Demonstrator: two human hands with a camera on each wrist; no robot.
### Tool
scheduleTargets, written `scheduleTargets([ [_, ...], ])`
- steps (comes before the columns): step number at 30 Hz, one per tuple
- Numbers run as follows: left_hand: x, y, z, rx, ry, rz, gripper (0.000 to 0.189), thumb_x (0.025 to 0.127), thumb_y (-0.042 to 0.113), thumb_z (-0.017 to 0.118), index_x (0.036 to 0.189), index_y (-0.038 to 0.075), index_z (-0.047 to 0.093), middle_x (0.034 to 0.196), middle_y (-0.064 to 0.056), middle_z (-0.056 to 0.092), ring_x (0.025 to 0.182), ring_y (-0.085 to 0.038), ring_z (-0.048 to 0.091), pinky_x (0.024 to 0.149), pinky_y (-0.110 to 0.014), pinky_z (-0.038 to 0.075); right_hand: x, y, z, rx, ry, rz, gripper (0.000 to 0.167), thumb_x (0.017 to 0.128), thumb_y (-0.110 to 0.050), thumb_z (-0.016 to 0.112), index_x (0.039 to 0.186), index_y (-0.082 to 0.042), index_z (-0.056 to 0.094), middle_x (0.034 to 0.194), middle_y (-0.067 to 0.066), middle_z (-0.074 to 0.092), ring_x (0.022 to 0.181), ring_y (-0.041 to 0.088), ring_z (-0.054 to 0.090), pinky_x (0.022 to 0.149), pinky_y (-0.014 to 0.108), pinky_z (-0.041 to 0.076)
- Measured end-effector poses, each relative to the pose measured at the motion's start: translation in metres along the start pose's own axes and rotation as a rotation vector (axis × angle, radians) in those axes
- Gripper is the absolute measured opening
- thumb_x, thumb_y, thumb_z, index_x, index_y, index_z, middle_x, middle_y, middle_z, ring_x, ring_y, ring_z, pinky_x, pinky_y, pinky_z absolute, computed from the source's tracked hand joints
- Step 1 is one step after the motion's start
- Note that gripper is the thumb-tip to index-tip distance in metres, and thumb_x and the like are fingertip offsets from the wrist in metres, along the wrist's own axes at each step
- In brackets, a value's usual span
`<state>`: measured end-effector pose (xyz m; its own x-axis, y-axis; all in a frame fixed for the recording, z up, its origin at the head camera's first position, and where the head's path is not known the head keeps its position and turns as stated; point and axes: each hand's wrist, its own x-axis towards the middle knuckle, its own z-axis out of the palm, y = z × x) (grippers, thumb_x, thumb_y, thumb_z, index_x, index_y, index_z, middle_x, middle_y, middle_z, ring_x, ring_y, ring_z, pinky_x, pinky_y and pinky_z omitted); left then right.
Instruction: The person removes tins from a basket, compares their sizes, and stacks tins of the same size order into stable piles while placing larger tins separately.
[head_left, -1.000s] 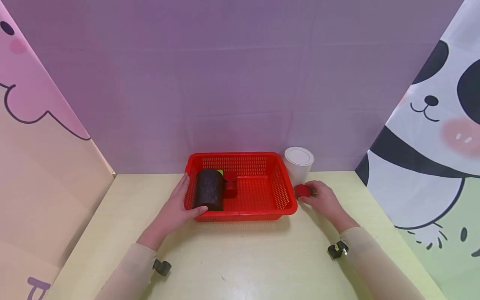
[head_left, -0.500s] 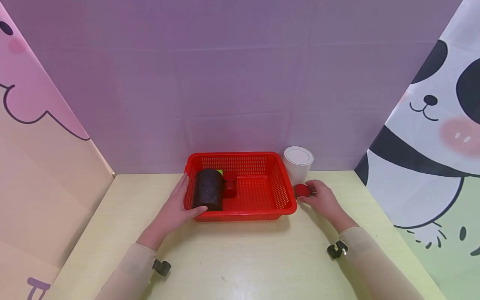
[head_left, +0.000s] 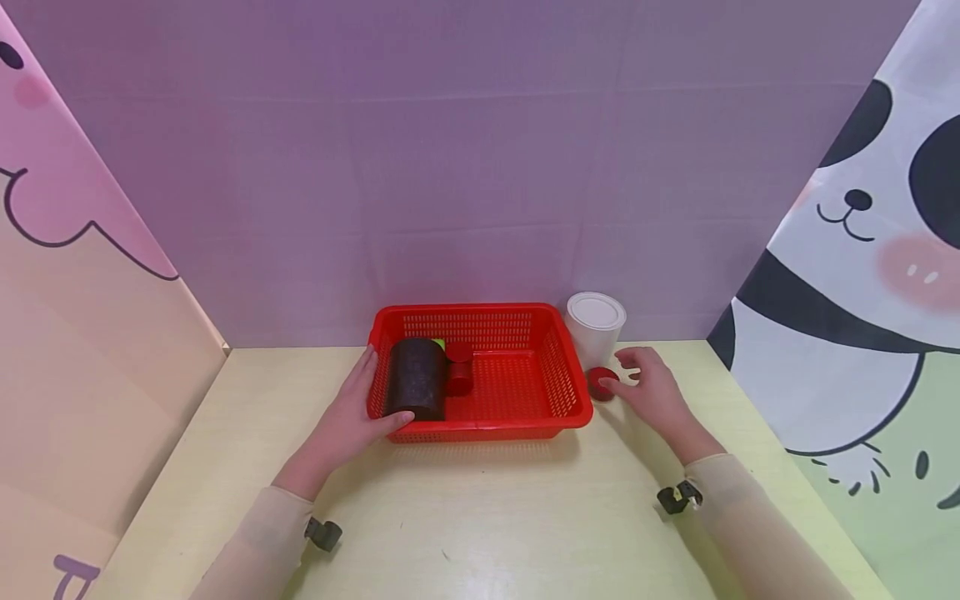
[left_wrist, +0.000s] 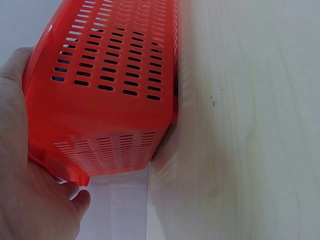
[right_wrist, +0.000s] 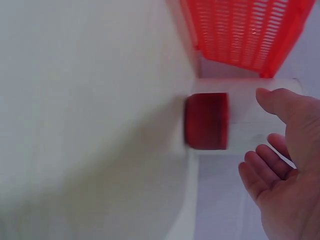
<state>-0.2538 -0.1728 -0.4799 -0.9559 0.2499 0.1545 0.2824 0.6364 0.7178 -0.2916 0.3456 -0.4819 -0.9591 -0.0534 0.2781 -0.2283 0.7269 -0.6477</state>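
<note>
1. Since half a second ago, the right hand (head_left: 654,402) has loosened from the short dark-red cylinder (right_wrist: 206,121); thumb and fingers stand well parted, loosely curved, with nothing between them.
2. That cylinder stands upright on the pale wood-grain table (head_left: 480,517), just beside the basket's right end (the thumb covers part of its top in the head view).
3. Behind it is a white lidded canister (head_left: 592,337), its foot hidden; whether the two touch, I cannot tell.
4. The left hand (head_left: 351,423) holds the near-left corner of the red perforated plastic basket (head_left: 495,430), thumb over the front rim, fingers along the end, partly out of sight.
5. Inside lie a large black cylinder (head_left: 416,379), a smaller red cylindrical piece (head_left: 460,375) and something lime-green (head_left: 439,342), mostly hidden.
</note>
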Motion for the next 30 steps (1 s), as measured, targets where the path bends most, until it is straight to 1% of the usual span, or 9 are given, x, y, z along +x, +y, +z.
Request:
scheduleTargets([
  [3, 0.0, 0.0, 0.0, 0.001, 0.001, -0.002, 0.132, 0.086, 0.062, 0.088, 0.179, 0.014, 0.009, 0.186, -0.008, 0.007, 0.169, -0.039, 0.014, 0.119, -0.068, 0.044, 0.0, -0.009, -0.006, -0.002, 0.051, -0.035, 0.046, 0.101, -0.012, 0.082, 0.137, 0.007, 0.06, 0.132, 0.027, 0.061, 0.124, 0.05, 0.062, 0.104, 0.066, 0.058],
  [7, 0.0, 0.0, 0.0, 0.004, -0.001, -0.001, 0.131, 0.087, 0.062, 0.088, 0.179, 0.014, 0.008, 0.186, -0.008, 0.007, 0.169, -0.039, 0.014, 0.12, -0.068, 0.043, 0.004, -0.026, -0.011, 0.009, 0.121, -0.115, 0.037, 0.101, -0.009, 0.08, 0.131, 0.005, 0.064, 0.126, 0.024, 0.063, 0.119, 0.047, 0.066, 0.099, 0.067, 0.059],
  [9, 0.0, 0.001, -0.001, 0.005, -0.001, -0.002, 0.131, 0.087, 0.062, 0.088, 0.179, 0.013, 0.008, 0.186, -0.009, 0.007, 0.169, -0.04, 0.014, 0.12, -0.068, 0.043, 0.007, -0.035, -0.012, 0.016, 0.138, -0.151, 0.035, 0.101, -0.008, 0.081, 0.129, 0.004, 0.065, 0.124, 0.023, 0.065, 0.116, 0.044, 0.067, 0.097, 0.067, 0.059],
  [11, -0.001, 0.002, -0.001, 0.003, -0.003, -0.006, 0.131, 0.087, 0.062, 0.088, 0.179, 0.014, 0.008, 0.186, -0.009, 0.007, 0.169, -0.04, 0.013, 0.12, -0.068, 0.043, 0.01, -0.045, -0.013, 0.024, 0.136, -0.181, 0.033, 0.1, -0.006, 0.081, 0.128, 0.003, 0.066, 0.123, 0.021, 0.066, 0.115, 0.041, 0.067, 0.096, 0.067, 0.06],
  [17, -0.001, 0.003, -0.001, 0.009, -0.006, -0.012, 0.131, 0.087, 0.061, 0.088, 0.179, 0.014, 0.008, 0.186, -0.008, 0.006, 0.169, -0.039, 0.013, 0.12, -0.068, 0.043, 0.021, -0.071, -0.01, 0.055, 0.065, -0.265, 0.033, 0.098, -0.006, 0.083, 0.126, 0.004, 0.067, 0.123, 0.021, 0.068, 0.114, 0.038, 0.066, 0.092, 0.061, 0.062],
  [20, 0.0, 0.003, -0.001, 0.012, -0.006, -0.01, 0.13, 0.088, 0.06, 0.088, 0.179, 0.013, 0.008, 0.186, -0.008, 0.006, 0.169, -0.039, 0.013, 0.121, -0.068, 0.043, 0.026, -0.083, -0.007, 0.056, 0.015, -0.296, 0.035, 0.097, -0.006, 0.084, 0.127, 0.003, 0.068, 0.123, 0.021, 0.07, 0.113, 0.037, 0.066, 0.092, 0.059, 0.062],
  [23, 0.0, 0.002, -0.001, 0.01, -0.005, -0.01, 0.13, 0.088, 0.06, 0.088, 0.179, 0.013, 0.008, 0.186, -0.009, 0.006, 0.169, -0.04, 0.013, 0.121, -0.068, 0.042, 0.031, -0.096, -0.006, 0.063, -0.047, -0.315, 0.036, 0.097, -0.006, 0.085, 0.128, 0.001, 0.068, 0.124, 0.021, 0.069, 0.112, 0.039, 0.067, 0.093, 0.059, 0.062],
  [27, 0.0, 0.001, -0.001, 0.011, -0.005, -0.01, 0.131, 0.087, 0.061, 0.088, 0.179, 0.014, 0.008, 0.186, -0.008, 0.006, 0.17, -0.039, 0.013, 0.121, -0.068, 0.042, 0.037, -0.112, -0.003, 0.079, -0.122, -0.337, 0.037, 0.095, -0.006, 0.086, 0.128, -0.003, 0.068, 0.123, 0.016, 0.068, 0.115, 0.044, 0.065, 0.096, 0.061, 0.061],
  [30, 0.001, 0.0, -0.001, 0.014, -0.004, -0.012, 0.132, 0.087, 0.062, 0.088, 0.179, 0.014, 0.008, 0.186, -0.007, 0.006, 0.17, -0.038, 0.013, 0.121, -0.068, 0.042, 0.043, -0.123, 0.001, 0.066, -0.175, -0.369, 0.039, 0.095, -0.007, 0.087, 0.129, -0.004, 0.069, 0.124, 0.011, 0.066, 0.117, 0.039, 0.064, 0.1, 0.061, 0.059],
])
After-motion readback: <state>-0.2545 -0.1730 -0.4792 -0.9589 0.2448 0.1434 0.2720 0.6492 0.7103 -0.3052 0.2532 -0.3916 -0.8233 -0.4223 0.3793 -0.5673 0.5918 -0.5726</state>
